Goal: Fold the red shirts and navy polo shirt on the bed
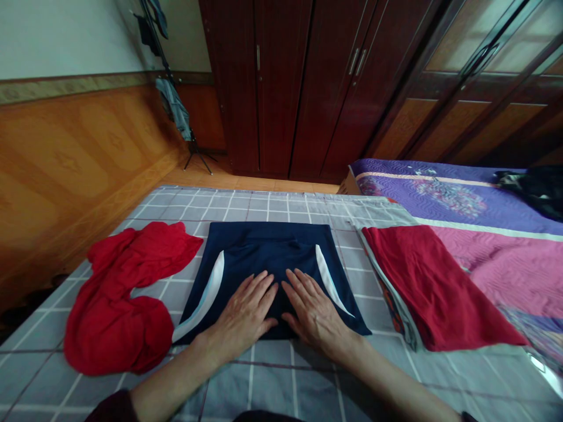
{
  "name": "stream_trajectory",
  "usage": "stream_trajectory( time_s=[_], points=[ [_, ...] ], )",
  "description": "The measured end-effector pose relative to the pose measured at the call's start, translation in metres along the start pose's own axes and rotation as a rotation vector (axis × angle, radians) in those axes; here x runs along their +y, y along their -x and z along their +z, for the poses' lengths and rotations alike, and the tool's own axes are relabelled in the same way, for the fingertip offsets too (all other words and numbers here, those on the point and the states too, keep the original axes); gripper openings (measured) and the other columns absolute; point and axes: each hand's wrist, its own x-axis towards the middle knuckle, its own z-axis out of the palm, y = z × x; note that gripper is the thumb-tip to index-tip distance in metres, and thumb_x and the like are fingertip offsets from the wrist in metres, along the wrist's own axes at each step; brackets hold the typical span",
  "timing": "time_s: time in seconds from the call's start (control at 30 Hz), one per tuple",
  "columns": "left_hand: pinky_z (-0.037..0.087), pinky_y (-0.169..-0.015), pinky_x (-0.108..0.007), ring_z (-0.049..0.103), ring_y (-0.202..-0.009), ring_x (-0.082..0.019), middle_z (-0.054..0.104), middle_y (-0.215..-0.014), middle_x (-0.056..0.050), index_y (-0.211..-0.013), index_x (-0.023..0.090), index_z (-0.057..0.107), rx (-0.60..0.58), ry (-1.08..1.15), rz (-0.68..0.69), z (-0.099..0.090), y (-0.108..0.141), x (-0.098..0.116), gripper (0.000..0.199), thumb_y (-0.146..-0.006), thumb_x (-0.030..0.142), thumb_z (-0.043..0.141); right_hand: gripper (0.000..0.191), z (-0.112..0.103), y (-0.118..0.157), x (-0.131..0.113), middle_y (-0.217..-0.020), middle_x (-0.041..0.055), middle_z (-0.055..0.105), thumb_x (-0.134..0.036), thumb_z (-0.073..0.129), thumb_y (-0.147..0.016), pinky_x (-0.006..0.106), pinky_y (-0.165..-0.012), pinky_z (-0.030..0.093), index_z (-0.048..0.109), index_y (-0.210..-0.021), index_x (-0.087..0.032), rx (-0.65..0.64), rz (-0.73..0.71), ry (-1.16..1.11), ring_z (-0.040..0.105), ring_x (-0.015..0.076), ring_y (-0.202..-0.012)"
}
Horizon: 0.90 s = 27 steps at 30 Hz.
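Observation:
A navy blue garment (268, 255) with a curved white stripe on each side lies folded and fairly flat in the middle of the bed. My left hand (248, 308) rests flat on its lower left part, fingers stretched out. Mirroring it, my right hand (314, 308) lies flat on the lower right part, fingers also extended. Both hands press on the cloth without gripping it. A crumpled red cloth (123, 293) lies to the left of the garment. On the right sits a stack of folded clothes, with a red piece (440, 287) on top.
Under everything spreads a grey checked bedsheet (290, 205). Another bed with a purple and pink cover (457, 193) adjoins at the right, dark clothing (536, 187) on it. Beyond stand a dark wooden wardrobe (281, 105) and a coat stand (165, 61) with hanging clothes.

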Motion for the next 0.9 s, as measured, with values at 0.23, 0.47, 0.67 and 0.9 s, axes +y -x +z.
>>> stream_trajectory(
  time_s=[0.23,0.47,0.67,0.9],
  points=[
    [0.018,-0.113,-0.05,0.011,-0.141,-0.029,0.012,-0.155,-0.011,-0.148,0.021,0.009,-0.179,0.012,-0.014,0.011,0.008,-0.013,0.084,-0.085,0.058,0.049,0.068,0.021,0.032,0.028,-0.148,0.0196,0.027,-0.045,0.053,-0.087,0.052,-0.108,0.031,0.035,-0.141,-0.008,-0.029,0.173,0.086,0.023,0.033,-0.137],
    [0.008,-0.114,-0.048,0.01,-0.142,-0.026,0.018,-0.154,-0.009,-0.147,0.019,0.018,-0.122,-0.03,-0.025,0.004,-0.038,-0.044,0.072,-0.09,0.057,0.04,0.067,0.013,-0.008,0.032,-0.149,0.0185,0.026,-0.043,0.051,-0.089,0.05,-0.109,0.027,0.032,-0.142,-0.008,-0.006,0.093,0.072,0.02,0.032,-0.138],
    [0.013,-0.113,-0.051,0.008,-0.142,-0.028,0.019,-0.154,-0.005,-0.147,0.024,0.019,-0.107,0.016,-0.048,0.027,-0.054,-0.067,0.068,-0.091,0.06,0.033,0.07,0.029,-0.038,0.057,-0.147,0.0179,0.03,-0.055,0.042,-0.09,0.051,-0.11,0.023,0.036,-0.14,-0.008,-0.067,0.137,0.066,0.024,0.0314,-0.137],
    [0.01,-0.112,-0.057,0.008,-0.141,-0.033,0.013,-0.155,-0.009,-0.147,0.025,0.019,0.016,-0.015,-0.12,0.022,-0.049,-0.066,0.072,-0.088,0.06,0.04,0.074,0.038,-0.014,0.078,-0.147,0.0202,0.028,-0.061,0.035,-0.09,0.051,-0.108,0.026,0.036,-0.14,-0.006,0.01,0.358,0.144,0.022,0.0324,-0.137]
  ],
)
